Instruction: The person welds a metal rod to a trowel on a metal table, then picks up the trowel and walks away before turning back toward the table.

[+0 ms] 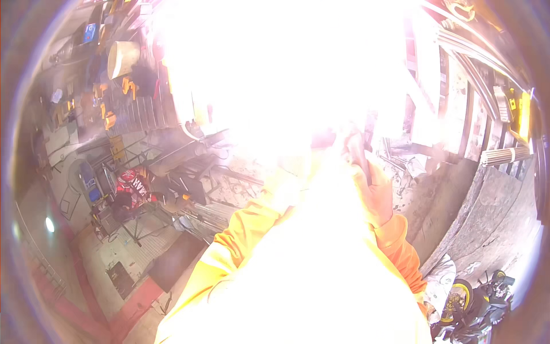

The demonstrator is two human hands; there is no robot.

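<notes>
A blinding white glare covers the upper middle and runs down over my chest, hiding whatever lies in front of me. My right hand [376, 198], in an orange sleeve [398, 243], is closed round a dark handle-like piece [357, 150] just below the glare. Its far end is lost in the light, so I cannot make out the kind of tool. From the lower left comes my left arm in its yellow-orange sleeve [243, 232]. The left hand at its end is washed out, and its fingers do not show.
Long metal bars [478, 49] and a bundle of rods [506, 156] lie at the right. A motorcycle [475, 301] stands at lower right. On the left are a pale bucket [122, 59], a blue container [87, 180], a red-and-black garment [134, 186] and scattered metal frames.
</notes>
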